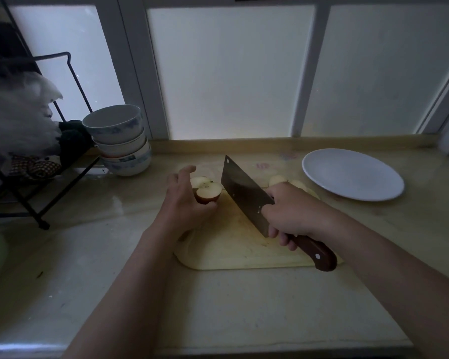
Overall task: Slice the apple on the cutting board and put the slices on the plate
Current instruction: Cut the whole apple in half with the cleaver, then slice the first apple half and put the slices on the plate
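While right hand (293, 213) grip clenches cleaver (244, 195) handle, left hand (184, 200) loosely cups apple pieces (208, 190) on cutting board (231, 250), more pieces (278, 180) behind knuckles, plate (353, 174) bare, far right on surface (88, 255).

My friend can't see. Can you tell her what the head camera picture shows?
A person's right hand holds a cleaver over a cutting board, while the left hand steadies cut apple pieces. More apple pieces lie behind the right hand, beside an empty white plate. Stacked bowls sit at the left of the dim counter.
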`<state>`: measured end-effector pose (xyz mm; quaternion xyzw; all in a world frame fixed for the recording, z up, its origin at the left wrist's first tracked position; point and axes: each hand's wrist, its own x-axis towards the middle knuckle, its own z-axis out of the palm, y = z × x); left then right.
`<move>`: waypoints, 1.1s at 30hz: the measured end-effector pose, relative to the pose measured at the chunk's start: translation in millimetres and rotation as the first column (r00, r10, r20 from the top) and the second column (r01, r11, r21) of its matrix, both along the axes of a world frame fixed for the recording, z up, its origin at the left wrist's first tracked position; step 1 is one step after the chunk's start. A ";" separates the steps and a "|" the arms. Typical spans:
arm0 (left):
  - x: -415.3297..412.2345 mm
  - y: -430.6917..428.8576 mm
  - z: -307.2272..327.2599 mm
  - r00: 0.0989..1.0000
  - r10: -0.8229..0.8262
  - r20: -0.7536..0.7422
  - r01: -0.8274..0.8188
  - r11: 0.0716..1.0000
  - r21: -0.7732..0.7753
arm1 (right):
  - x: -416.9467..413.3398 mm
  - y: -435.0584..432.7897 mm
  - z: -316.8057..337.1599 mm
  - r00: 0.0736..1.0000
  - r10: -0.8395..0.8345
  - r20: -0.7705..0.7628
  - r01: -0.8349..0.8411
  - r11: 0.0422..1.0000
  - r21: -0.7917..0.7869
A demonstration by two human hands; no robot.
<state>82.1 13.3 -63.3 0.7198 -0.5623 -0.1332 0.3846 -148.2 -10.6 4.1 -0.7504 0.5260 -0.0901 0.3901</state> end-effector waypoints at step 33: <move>1.5 5.1 2.5 0.999 0.054 0.005 -0.053 0.995 -0.080 | -52.7 45.8 -3.2 0.979 -0.183 0.093 0.178 0.982 0.054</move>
